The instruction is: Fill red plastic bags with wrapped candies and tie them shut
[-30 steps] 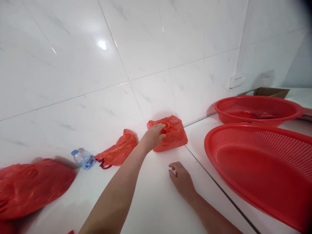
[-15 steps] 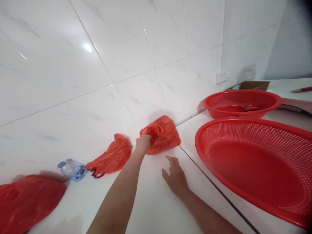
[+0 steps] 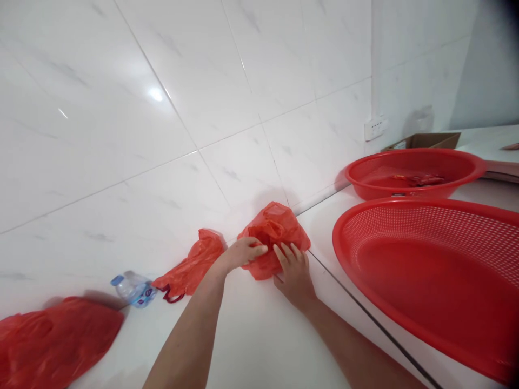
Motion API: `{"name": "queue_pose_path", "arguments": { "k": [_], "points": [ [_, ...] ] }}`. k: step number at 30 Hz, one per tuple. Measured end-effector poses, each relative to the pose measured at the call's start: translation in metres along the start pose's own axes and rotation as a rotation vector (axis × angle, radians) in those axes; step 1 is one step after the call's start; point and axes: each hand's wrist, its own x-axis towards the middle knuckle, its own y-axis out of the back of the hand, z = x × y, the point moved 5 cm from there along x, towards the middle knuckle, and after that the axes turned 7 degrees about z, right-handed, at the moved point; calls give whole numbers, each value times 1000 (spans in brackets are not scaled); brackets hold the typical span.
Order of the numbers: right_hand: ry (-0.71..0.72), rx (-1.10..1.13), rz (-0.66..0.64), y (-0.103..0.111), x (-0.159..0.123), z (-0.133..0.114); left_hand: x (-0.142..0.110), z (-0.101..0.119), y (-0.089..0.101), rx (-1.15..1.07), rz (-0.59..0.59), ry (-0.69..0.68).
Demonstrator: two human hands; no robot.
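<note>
Red bag [image 3: 290, 229] opens toward the left hand [image 3: 245, 253], its long axis unclear.

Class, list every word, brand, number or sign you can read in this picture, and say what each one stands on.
No text can be read with certainty.
Water bottle: purple marks on its label, too small and blurred to read.
Red basin: a small dark sticker with faint marks beside it, too small to read.
</note>
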Motion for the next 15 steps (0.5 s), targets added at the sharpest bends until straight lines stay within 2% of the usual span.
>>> {"name": "queue_pose_path", "arguments": {
  "k": [6, 11, 13, 15],
  "points": [
    [-50, -20, -65, -7, -2, 6, 31, -1, -3, -3, 305, -35],
    [-56, -25, -83, -8, -3, 7, 35, -7, -19, -10, 362, -58],
    [-59, -24, -88, -8, -3, 6, 33, -7, -14, -56, 430, -57],
    [-52, -24, -99, -7, -3, 5, 28, -1, 0, -137, 544, -71]
  ]
}}
